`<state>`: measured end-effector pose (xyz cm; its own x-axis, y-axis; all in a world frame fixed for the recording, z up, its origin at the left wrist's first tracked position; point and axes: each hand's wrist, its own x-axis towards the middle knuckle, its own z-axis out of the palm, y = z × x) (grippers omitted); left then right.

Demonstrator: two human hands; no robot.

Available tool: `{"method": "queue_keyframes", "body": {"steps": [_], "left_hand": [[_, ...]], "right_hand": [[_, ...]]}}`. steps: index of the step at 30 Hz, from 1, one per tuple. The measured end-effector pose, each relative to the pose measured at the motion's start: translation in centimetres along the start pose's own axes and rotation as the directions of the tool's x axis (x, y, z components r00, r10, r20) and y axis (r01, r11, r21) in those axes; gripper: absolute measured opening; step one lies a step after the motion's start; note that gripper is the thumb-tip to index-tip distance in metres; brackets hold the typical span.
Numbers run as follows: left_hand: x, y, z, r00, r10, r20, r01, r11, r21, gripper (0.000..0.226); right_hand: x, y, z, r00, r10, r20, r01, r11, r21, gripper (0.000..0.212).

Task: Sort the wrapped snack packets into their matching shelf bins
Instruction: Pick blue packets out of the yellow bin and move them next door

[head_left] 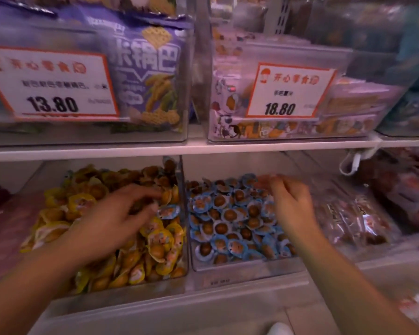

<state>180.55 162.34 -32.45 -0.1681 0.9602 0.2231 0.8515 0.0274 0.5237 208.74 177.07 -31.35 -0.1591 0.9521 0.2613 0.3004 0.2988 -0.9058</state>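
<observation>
Two clear bins sit side by side on the lower shelf. The left bin is heaped with yellow-wrapped snack packets. The right bin holds blue-wrapped snack packets. One blue-wrapped packet lies among the yellow ones by the divider, and my left hand reaches over the yellow heap with its fingertips pinching it. My right hand hovers over the far right side of the blue bin, blurred, fingers loosely bent, holding nothing I can see.
The upper shelf carries clear bins with purple snack bags and illustrated boxes, each with a price card. Bagged dark snacks lie right of the blue bin. A white cable loop hangs from the shelf edge.
</observation>
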Motion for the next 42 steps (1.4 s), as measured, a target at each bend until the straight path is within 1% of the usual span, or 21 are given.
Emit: {"method": "queue_keyframes", "body": {"steps": [2,5,8,13,14,16,18,21,23,25,27,28,30,31,32,34,35,37,39,41,42], "left_hand": [[-0.9,-0.2,0.2,0.995,0.007,0.100,-0.020,0.991,0.134,0.040],[-1.9,-0.8,-0.6,0.998,0.007,0.065,-0.018,0.984,0.177,0.026],[-2.4,-1.9,-2.4,0.995,-0.017,-0.093,0.030,0.989,0.145,0.020],[-3.7,-3.6,-4.0,0.881,-0.194,-0.432,0.232,0.972,0.036,0.022],[-3.8,-3.8,-4.0,0.857,-0.197,-0.476,0.254,0.965,0.058,0.019],[-3.6,-3.7,-3.6,0.849,-0.137,-0.510,0.294,0.925,0.241,0.017],[-3.3,-2.8,-2.7,0.896,-0.044,-0.442,0.239,0.887,0.395,0.028],[-2.9,-1.8,-1.4,0.982,0.075,-0.176,0.027,0.855,0.518,0.042],[-2.8,-2.1,-0.8,0.999,-0.001,-0.048,0.027,0.847,0.530,0.047],[-2.7,-2.6,-0.6,0.995,-0.098,-0.034,0.102,0.866,0.490,0.047],[-2.6,-2.9,-0.8,0.995,-0.076,-0.061,0.096,0.884,0.458,0.041],[-2.4,-3.0,-1.1,0.996,-0.044,-0.076,0.073,0.893,0.444,0.036],[-2.2,-3.2,-1.5,0.994,0.005,-0.109,0.036,0.928,0.370,0.028],[-2.0,-3.3,-1.7,0.991,0.012,-0.134,0.028,0.957,0.289,0.024],[-1.9,-3.2,-1.9,0.983,-0.029,-0.183,0.057,0.986,0.154,0.020],[-1.3,-3.1,-2.0,0.937,-0.161,-0.310,0.133,0.985,-0.108,0.012],[-0.9,-3.1,-2.1,0.911,-0.176,-0.374,0.141,0.983,-0.118,0.012],[0.0,-3.1,-2.0,0.916,-0.098,-0.388,0.130,0.990,0.058,0.018],[0.7,-2.7,-1.5,0.980,-0.053,-0.191,0.103,0.960,0.261,0.030],[1.0,-2.6,-0.5,0.996,-0.088,0.004,0.076,0.881,0.467,0.041],[1.1,-2.8,-0.1,0.994,-0.105,0.044,0.067,0.853,0.518,0.046]], "right_hand": [[-1.2,-1.2,2.0,0.996,-0.075,0.040,0.074,0.997,0.032,0.030],[-3.6,-3.1,5.1,0.953,-0.252,0.168,0.256,0.967,-0.001,0.029],[-5.0,-4.1,7.8,0.867,-0.374,0.331,0.428,0.898,-0.107,0.025],[-4.4,-5.7,9.9,0.851,-0.440,0.287,0.508,0.829,-0.235,0.020],[-4.2,-6.1,10.2,0.827,-0.467,0.312,0.550,0.785,-0.283,0.022],[-3.9,-6.8,10.9,0.746,-0.498,0.443,0.657,0.661,-0.362,0.025],[-3.9,-7.1,11.4,0.663,-0.403,0.630,0.730,0.534,-0.427,0.031],[-3.7,-6.8,12.0,0.603,-0.179,0.777,0.778,0.345,-0.524,0.044],[-3.6,-6.9,12.5,0.595,-0.126,0.794,0.790,0.275,-0.548,0.042],[-3.5,-7.0,12.9,0.599,-0.091,0.796,0.788,0.245,-0.565,0.037],[-3.6,-7.1,13.0,0.602,-0.105,0.792,0.785,0.262,-0.561,0.033],[-3.6,-7.1,12.8,0.601,-0.144,0.786,0.781,0.312,-0.541,0.028],[-3.7,-7.0,12.4,0.619,-0.263,0.740,0.746,0.494,-0.448,0.014],[-3.8,-7.0,12.2,0.642,-0.306,0.703,0.708,0.588,-0.391,0.015],[-3.9,-6.9,11.9,0.666,-0.326,0.671,0.665,0.667,-0.337,0.019],[-3.9,-6.5,11.7,0.686,-0.353,0.637,0.625,0.733,-0.268,0.021],[-4.0,-6.4,11.7,0.690,-0.365,0.626,0.625,0.736,-0.260,0.019],[-4.0,-6.1,11.7,0.698,-0.392,0.599,0.629,0.736,-0.251,0.018],[-4.0,-5.9,11.8,0.712,-0.393,0.581,0.614,0.751,-0.244,0.017],[-3.9,-5.7,11.8,0.719,-0.392,0.574,0.602,0.764,-0.232,0.016],[-3.9,-5.6,11.8,0.719,-0.400,0.569,0.602,0.767,-0.223,0.015]]}}
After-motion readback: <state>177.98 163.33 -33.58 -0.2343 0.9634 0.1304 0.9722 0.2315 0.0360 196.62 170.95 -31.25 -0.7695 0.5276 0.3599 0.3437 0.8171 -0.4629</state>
